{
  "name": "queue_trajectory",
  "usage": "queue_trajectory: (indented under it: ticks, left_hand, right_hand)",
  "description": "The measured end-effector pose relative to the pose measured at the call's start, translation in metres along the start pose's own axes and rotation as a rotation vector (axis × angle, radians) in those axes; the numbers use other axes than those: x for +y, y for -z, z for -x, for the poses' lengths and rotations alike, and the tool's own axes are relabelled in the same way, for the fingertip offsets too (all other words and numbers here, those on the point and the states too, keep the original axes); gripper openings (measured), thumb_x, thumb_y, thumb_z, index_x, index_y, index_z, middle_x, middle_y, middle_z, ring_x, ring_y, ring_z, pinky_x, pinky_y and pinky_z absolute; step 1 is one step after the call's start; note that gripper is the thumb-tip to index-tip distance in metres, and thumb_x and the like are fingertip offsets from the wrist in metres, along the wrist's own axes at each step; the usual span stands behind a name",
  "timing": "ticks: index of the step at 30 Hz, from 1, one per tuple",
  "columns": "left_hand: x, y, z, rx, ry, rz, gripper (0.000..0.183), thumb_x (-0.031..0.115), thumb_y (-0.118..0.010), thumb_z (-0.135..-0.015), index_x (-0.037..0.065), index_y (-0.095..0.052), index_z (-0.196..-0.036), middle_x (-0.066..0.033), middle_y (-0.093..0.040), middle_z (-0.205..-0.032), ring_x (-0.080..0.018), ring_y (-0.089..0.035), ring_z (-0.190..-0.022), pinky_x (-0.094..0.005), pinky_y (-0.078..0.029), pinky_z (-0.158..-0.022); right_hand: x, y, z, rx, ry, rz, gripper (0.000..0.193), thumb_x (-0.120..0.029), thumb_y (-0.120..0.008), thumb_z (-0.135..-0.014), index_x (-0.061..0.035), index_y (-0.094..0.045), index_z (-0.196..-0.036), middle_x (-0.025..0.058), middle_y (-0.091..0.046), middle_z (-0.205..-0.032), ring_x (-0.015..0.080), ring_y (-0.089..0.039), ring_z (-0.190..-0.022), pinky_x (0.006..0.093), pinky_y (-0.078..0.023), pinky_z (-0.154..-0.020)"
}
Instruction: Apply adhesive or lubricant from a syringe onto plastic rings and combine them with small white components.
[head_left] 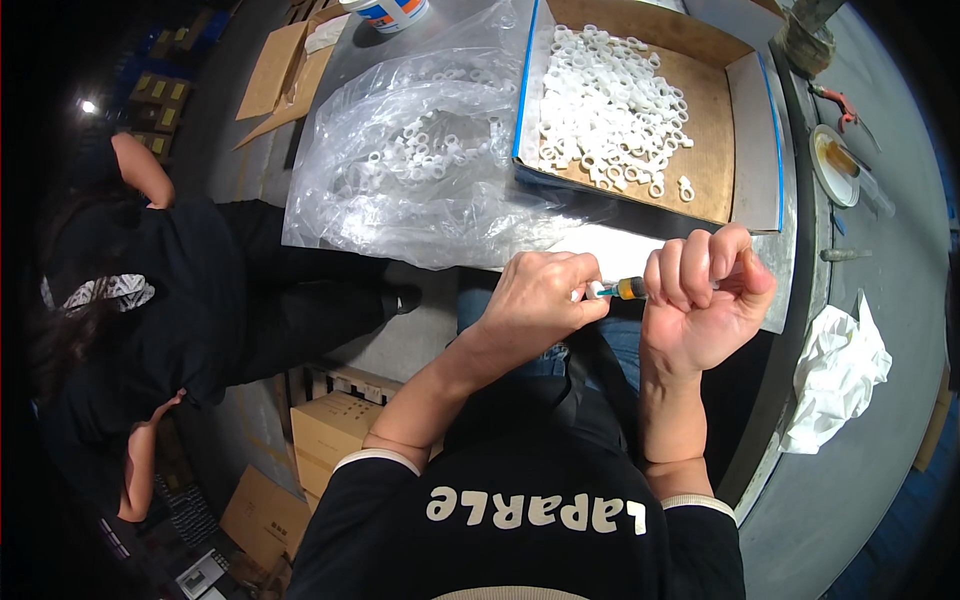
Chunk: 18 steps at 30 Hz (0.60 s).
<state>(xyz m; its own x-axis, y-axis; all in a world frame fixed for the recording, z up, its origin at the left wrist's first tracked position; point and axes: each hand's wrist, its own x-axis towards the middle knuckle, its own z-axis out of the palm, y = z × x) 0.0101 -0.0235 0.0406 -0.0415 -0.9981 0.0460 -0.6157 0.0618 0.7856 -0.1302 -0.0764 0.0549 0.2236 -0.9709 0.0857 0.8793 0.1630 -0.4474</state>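
My left hand (pixel 548 295) is closed, pinching a small white plastic ring (pixel 592 291) at the front edge of the table. My right hand (pixel 703 298) is wrapped around a slim syringe (pixel 630 288) with amber contents. Its teal tip points left and meets the white ring, or comes very close to it. Beyond both hands, a shallow cardboard box (pixel 755 140) with blue edges holds a heap of similar white rings (pixel 610 105). On the left, a clear plastic bag (pixel 345 205) lies on the table with more of these rings in it.
On the grey bench to the right are a red-handled tool (pixel 845 108), a white dish (pixel 830 183) with amber residue and a crumpled white cloth or paper (pixel 838 375). A white tub (pixel 388 14) stands at the far left. Another person (pixel 190 290) is at left, near cardboard boxes (pixel 335 435).
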Motion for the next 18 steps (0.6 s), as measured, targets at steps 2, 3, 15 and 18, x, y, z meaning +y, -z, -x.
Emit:
queue_trajectory:
  ticks: [2,3,15,18]
  left_hand:
    - [-0.003,0.000,0.000,0.014,-0.062,-0.001,0.011,0.008,-0.065,-0.065,0.000,-0.061,-0.072,-0.0088,-0.052,-0.055,-0.0183,-0.054,-0.048,-0.0295,-0.043,-0.048]
    - [-0.003,0.000,0.000,0.012,-0.063,-0.001,0.011,0.008,-0.065,-0.065,0.000,-0.061,-0.072,-0.0088,-0.052,-0.055,-0.0183,-0.054,-0.048,-0.0295,-0.043,-0.048]
    - [-0.012,0.020,-0.070,0.219,-0.128,-0.184,0.036,0.022,-0.079,-0.066,0.002,-0.064,-0.093,-0.0045,-0.052,-0.062,-0.0111,-0.049,-0.052,-0.0251,-0.041,-0.049]
    - [-0.017,0.024,-0.096,0.415,-0.115,-0.170,0.049,0.018,-0.074,-0.073,0.003,-0.054,-0.116,-0.0065,-0.056,-0.079,-0.0107,-0.052,-0.060,-0.0238,-0.043,-0.055]
  right_hand:
    - [-0.001,0.000,-0.001,-0.005,0.005,-0.007,0.028,-0.029,-0.032,-0.088,-0.0094,-0.035,-0.068,-0.0018,-0.027,-0.045,0.0097,-0.020,-0.038,0.0252,-0.022,-0.037]
    - [-0.001,0.000,-0.001,0.000,0.006,-0.021,0.029,-0.030,-0.032,-0.089,-0.0093,-0.036,-0.069,-0.0018,-0.027,-0.046,0.0096,-0.021,-0.038,0.0253,-0.023,-0.037]
    - [-0.027,0.008,-0.011,0.139,0.102,-0.283,0.027,-0.033,-0.041,-0.091,-0.0079,-0.043,-0.082,-0.0007,-0.031,-0.058,0.0106,-0.029,-0.049,0.0262,-0.027,-0.050]
    - [-0.028,0.006,-0.007,0.122,0.099,-0.268,0.027,-0.033,-0.040,-0.091,-0.0083,-0.042,-0.081,-0.0007,-0.032,-0.058,0.0107,-0.028,-0.049,0.0264,-0.027,-0.050]
